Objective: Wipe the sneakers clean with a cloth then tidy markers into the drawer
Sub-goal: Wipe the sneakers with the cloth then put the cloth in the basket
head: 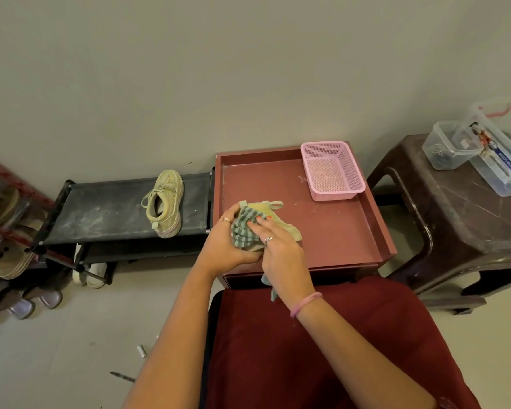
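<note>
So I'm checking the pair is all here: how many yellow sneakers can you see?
2. One sneaker lies on the black shoe rack; the other sneaker sits on the red cabinet top, held in both hands under the striped cloth.

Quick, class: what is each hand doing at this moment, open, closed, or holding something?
Left hand: grips the sneaker on the red tray.
Right hand: fingers straight, pressing the striped cloth against the sneaker.

Striped cloth [243, 228] over yellowish sneaker [286, 228]
</note>
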A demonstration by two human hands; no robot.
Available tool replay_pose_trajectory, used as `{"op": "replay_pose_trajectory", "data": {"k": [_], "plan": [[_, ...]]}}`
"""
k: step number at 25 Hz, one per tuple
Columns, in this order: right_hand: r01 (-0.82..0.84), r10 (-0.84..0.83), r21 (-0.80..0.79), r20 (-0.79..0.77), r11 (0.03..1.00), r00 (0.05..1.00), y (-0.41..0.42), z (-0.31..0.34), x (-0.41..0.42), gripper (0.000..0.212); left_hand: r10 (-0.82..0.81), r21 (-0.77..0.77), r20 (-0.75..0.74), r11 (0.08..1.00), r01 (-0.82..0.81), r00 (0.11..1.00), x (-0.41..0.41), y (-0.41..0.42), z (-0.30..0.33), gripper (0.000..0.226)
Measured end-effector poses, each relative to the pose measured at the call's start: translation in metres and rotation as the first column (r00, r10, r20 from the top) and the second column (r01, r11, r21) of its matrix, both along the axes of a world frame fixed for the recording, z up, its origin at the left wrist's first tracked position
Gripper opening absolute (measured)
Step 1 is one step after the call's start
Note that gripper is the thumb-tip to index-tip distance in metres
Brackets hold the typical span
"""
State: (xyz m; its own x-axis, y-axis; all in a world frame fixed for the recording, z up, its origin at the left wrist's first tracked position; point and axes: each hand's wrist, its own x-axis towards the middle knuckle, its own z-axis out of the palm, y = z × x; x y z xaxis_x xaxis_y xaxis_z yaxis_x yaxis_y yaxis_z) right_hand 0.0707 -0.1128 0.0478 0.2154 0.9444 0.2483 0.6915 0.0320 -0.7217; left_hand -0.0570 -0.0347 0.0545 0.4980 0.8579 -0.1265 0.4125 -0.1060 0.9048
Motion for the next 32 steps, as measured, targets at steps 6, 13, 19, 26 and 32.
{"op": "replay_pose_trajectory", "data": {"k": [6,13,19,26,32], "plan": [[0.178,-0.202,-0.139,-0.183,0.974,0.962,0.039,0.011,0.030,0.050,0.030,0.051,-0.078,0.998,-0.026,0.996,-0.004,-0.008,-0.003,0.107],[0.047,-0.048,-0.064,-0.024,0.997,0.999,0.018,0.018,-0.007,0.053,0.062,0.050,-0.044,0.997,-0.060,0.997,0.006,-0.009,-0.002,0.094],[0.201,-0.236,-0.251,-0.116,0.947,0.965,0.047,0.035,0.029,0.048,0.043,0.055,-0.029,0.998,-0.041,0.999,0.006,-0.018,-0.004,0.102],[0.143,-0.151,-0.190,-0.029,0.971,0.988,0.032,0.019,0.008,0.053,0.075,0.024,-0.017,0.997,-0.075,0.997,0.001,-0.016,-0.004,0.104],[0.151,-0.177,-0.242,-0.087,0.959,0.980,0.039,0.027,0.018,0.050,0.067,0.031,0.004,0.997,-0.067,0.998,0.005,-0.016,-0.007,0.101]]}}
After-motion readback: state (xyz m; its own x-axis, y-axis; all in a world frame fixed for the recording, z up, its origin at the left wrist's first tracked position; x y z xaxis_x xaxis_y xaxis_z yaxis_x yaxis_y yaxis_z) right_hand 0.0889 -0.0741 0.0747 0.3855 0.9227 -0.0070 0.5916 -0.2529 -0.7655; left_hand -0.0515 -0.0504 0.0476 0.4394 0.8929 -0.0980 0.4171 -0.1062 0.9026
